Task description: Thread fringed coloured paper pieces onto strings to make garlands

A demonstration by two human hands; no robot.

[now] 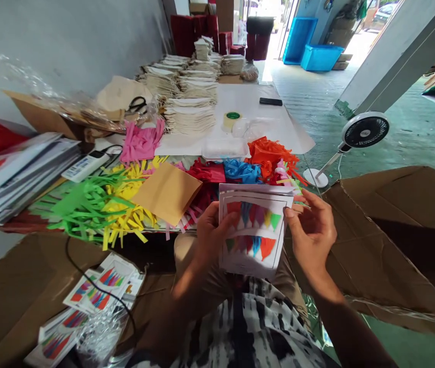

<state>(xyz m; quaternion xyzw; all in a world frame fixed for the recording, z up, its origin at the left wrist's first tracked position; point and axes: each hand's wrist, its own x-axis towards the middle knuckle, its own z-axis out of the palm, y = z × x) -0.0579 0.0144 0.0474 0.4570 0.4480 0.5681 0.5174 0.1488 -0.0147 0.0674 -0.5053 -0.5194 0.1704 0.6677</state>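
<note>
A white printed card (pixel 253 230), with two rows of coloured tassels pictured on it, is held upright above my lap. My left hand (pixel 213 232) grips its left edge, thumb across the front. At the upper right edge, my right hand (pixel 313 227) pinches it between thumb and fingers; the fingertips behind are partly hidden. Just beyond lie bundles of cut strips: red (pixel 211 171), blue (pixel 243 171) and orange (pixel 273 156). A brown paper envelope (pixel 167 194) rests left of the card, over yellow strips (pixel 125 217) and beside green ones (pixel 87 204).
Stacks of cream cloth pieces (pixel 188 115) stand farther back, near a tape roll (pixel 232 120), a phone (pixel 271 101) and scissors (pixel 137 105). A clear plastic tray (pixel 225 148) lies behind the strips. Open cardboard boxes flank me; the left holds printed cards (pixel 100 289). A fan (pixel 365 130) stands right.
</note>
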